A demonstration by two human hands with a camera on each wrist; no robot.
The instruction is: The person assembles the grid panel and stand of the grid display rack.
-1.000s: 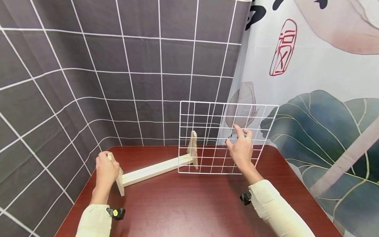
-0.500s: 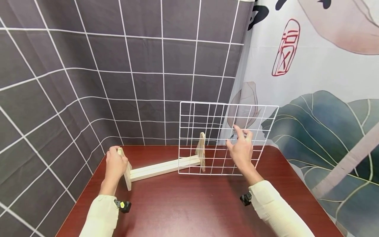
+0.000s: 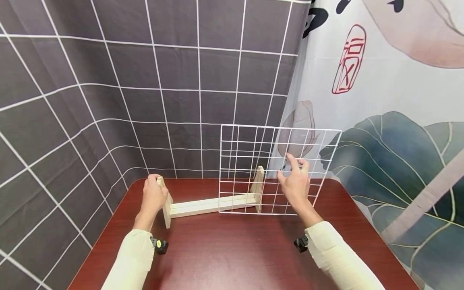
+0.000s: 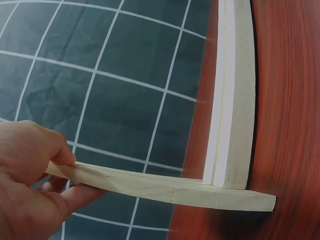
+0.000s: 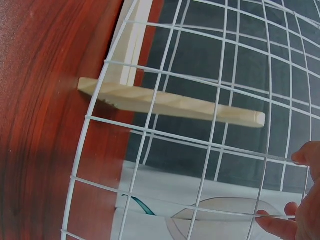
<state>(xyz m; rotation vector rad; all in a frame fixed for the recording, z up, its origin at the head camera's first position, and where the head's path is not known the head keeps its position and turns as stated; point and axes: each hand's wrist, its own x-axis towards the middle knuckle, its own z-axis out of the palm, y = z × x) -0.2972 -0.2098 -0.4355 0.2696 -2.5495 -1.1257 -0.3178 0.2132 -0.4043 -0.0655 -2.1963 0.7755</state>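
My left hand (image 3: 154,195) pinches the upper end of one end board of a pale wooden stand (image 3: 214,205). A grooved crossbar (image 4: 225,100) joins the stand's two upright end boards. My right hand (image 3: 295,183) grips a white wire grid panel (image 3: 253,182) by its wires toward the right side, fingers hooked through the openings. The panel stands upright, its lower edge close over the table. Seen through the mesh, the stand's far end board (image 5: 175,105) lies behind the panel. Part of my right hand is cut off in the right wrist view.
Red-brown table (image 3: 232,249) under both things, with its rounded back corners near the cloth. Behind it hangs a grey curtain (image 3: 174,64) with white grid lines. A white curtain (image 3: 398,96) printed with leaves hangs at the right.
My left hand has moved the wooden stand to the right, so more of it shows behind the grid panel. The crossbar slants less than before. My right hand and the panel have stayed put.
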